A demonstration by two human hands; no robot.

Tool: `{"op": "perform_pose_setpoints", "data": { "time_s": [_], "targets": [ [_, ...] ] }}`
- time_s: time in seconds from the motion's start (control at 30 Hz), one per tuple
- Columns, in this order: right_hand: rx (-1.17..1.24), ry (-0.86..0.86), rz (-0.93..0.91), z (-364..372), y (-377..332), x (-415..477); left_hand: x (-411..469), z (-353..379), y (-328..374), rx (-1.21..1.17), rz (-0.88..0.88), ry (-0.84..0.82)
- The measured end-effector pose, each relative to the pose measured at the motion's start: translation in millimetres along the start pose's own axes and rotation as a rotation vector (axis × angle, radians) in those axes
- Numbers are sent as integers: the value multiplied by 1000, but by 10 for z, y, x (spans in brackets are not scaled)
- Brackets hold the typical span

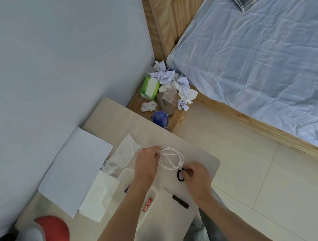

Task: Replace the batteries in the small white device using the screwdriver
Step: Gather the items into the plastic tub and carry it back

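Observation:
My left hand (pixel 147 163) pinches one side of a coiled white cable (pixel 172 158) above the beige table (pixel 155 131). My right hand (pixel 197 177) holds the cable's other end together with a black elastic loop (pixel 180 176). A black-handled screwdriver (pixel 179 200) lies on the table just below my right hand. A red battery pack (pixel 147 204) rests in a white tray (pixel 127 173) under my left forearm. I cannot pick out the small white device.
White paper sheets (pixel 77 168) and tissues (pixel 124 154) cover the table's left. A red-and-silver object (pixel 40 237) sits at the bottom left. Beyond the table are crumpled tissues (pixel 167 77), a wipes pack (pixel 150 86), a blue bottle (pixel 160 118) and the bed (pixel 253 58).

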State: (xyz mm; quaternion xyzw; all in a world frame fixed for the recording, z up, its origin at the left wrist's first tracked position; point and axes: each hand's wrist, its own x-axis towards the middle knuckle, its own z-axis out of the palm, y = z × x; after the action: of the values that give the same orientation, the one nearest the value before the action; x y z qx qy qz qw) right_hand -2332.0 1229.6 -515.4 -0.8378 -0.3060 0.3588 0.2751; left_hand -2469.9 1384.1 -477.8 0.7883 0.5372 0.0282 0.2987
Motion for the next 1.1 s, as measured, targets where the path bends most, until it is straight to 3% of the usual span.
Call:
{"op": "perform_pose_setpoints", "data": {
  "time_s": [0.2,0.43,0.63,0.8,1.1],
  "targets": [
    [47,8,-1,-85,-80,-26,-37,16,44,-254,-43,85],
    [150,27,109,-227,-162,-88,-146,-173,43,-616,-310,167],
    [249,68,97,-403,-359,-203,-489,-585,44,-1007,-340,290],
    [269,74,-16,-471,-637,-351,-1001,-907,-46,-1105,-360,352],
    [205,-78,-261,-182,-1150,-660,-2005,-1099,-572,-1176,-410,524]
  ]
}}
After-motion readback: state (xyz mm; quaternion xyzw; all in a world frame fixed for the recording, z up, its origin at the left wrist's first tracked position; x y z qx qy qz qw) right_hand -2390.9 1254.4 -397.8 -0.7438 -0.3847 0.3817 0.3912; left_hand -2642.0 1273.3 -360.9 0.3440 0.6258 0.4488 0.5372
